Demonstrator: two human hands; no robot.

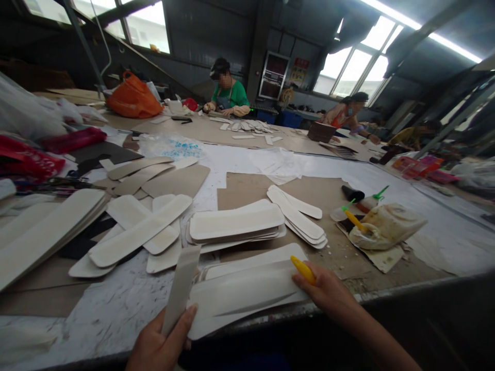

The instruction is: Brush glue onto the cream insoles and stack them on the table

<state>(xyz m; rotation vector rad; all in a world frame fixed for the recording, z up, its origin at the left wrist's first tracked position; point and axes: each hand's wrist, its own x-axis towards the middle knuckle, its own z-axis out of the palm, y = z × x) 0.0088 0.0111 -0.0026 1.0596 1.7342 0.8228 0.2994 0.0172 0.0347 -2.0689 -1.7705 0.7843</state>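
Observation:
My left hand grips a narrow off-white strip that stands up from the fingers near the table's front edge. My right hand is closed round a yellow-handled tool and rests on the right end of a stack of broad white rounded pieces lying at the front edge. The tool's tip is hidden. Behind that stack sits another pile of white rounded pieces on brown cardboard.
More white strips and tan cut-outs spread to the left. A stained bag with glue bottles lies to the right. An orange bag sits far left. Two other people work at the far side.

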